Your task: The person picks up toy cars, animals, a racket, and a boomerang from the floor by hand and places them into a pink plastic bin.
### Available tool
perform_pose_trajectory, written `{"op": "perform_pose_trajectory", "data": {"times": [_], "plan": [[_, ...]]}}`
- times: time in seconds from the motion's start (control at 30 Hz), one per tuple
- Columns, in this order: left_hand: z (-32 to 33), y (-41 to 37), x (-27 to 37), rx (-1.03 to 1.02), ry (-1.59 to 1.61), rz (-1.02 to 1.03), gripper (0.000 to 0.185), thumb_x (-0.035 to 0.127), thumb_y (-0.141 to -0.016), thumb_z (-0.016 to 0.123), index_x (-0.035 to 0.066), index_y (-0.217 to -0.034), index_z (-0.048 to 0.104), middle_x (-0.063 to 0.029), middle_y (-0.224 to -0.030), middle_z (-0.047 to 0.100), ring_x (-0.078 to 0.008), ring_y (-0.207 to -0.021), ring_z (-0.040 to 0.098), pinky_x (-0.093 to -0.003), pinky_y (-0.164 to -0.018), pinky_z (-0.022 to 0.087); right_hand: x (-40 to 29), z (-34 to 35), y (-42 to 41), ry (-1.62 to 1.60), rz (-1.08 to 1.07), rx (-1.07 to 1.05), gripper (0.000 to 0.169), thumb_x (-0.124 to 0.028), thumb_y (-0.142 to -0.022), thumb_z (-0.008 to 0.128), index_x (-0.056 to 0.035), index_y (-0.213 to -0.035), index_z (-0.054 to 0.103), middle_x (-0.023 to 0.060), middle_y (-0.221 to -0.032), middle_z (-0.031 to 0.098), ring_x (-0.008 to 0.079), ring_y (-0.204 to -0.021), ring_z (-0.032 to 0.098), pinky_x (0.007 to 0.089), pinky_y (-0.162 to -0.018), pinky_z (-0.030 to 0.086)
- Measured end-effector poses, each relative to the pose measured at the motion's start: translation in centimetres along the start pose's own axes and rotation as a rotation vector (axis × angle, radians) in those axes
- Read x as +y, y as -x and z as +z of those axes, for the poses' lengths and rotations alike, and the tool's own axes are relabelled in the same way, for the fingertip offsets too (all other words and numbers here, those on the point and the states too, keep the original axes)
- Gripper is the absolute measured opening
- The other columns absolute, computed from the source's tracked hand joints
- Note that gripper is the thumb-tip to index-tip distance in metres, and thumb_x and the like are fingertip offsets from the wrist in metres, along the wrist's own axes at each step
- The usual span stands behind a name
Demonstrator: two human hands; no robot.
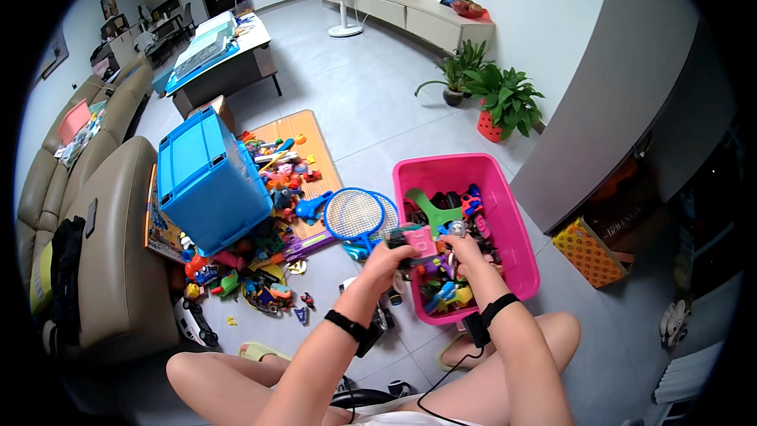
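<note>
A pink plastic bin (520,248) stands on the floor in front of me with many mixed toys inside, among them a green curved plastic piece (434,210). My left hand (397,260) is at the bin's left side, gripping a pink and dark toy (420,241). Inside the bin, my right hand (464,247) has its fingers on a small toy with a clear round part (458,228); whether it holds that toy is not plain. Two blue-rimmed toy rackets (355,213) lie just left of the bin.
A blue storage box (207,183) lies tipped on its side at the left, with a toy pile (284,189) spilling over a wooden board (313,136). Nearby are a white toy car (195,322), a yellow patterned box (588,253) and potted plants (502,92).
</note>
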State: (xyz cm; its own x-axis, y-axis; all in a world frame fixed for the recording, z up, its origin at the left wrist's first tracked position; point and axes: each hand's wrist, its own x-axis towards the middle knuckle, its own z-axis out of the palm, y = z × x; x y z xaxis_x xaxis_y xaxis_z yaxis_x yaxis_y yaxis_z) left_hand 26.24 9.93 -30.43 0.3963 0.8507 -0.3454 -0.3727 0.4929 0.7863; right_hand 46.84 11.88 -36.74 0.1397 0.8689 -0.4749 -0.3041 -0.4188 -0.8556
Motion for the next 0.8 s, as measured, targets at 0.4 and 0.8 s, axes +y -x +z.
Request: {"op": "perform_pose_trajectory", "data": {"times": [0.4, 0.8], "plan": [[5.4, -9.0, -13.0, 0.284, -0.276, -0.263, 0.026, 0.008, -0.069, 0.069, 0.006, -0.094, 0.063, -0.0060, -0.081, 0.063, -0.0167, -0.061, 0.061, -0.0310, -0.048, 0.048, 6.4, -15.7, -4.8, 0.425, 0.194, 0.523, 0.031, 0.000, -0.067, 0.065, 0.0015, -0.097, 0.055, 0.0119, -0.072, 0.062, 0.0190, -0.053, 0.058, 0.0357, -0.047, 0.045], [6.3, -14.9, -11.2, 0.331, -0.259, -0.088, 0.034, 0.006, -0.069, 0.068, 0.012, -0.102, 0.061, -0.0038, -0.075, 0.060, -0.0157, -0.055, 0.058, -0.0293, -0.041, 0.044, 3.9, -12.6, -9.7, -0.083, 0.157, 0.198, 0.011, 0.002, -0.071, 0.061, -0.0009, -0.078, 0.053, 0.0077, -0.060, 0.052, 0.0188, -0.049, 0.050, 0.0334, -0.046, 0.039]]}}
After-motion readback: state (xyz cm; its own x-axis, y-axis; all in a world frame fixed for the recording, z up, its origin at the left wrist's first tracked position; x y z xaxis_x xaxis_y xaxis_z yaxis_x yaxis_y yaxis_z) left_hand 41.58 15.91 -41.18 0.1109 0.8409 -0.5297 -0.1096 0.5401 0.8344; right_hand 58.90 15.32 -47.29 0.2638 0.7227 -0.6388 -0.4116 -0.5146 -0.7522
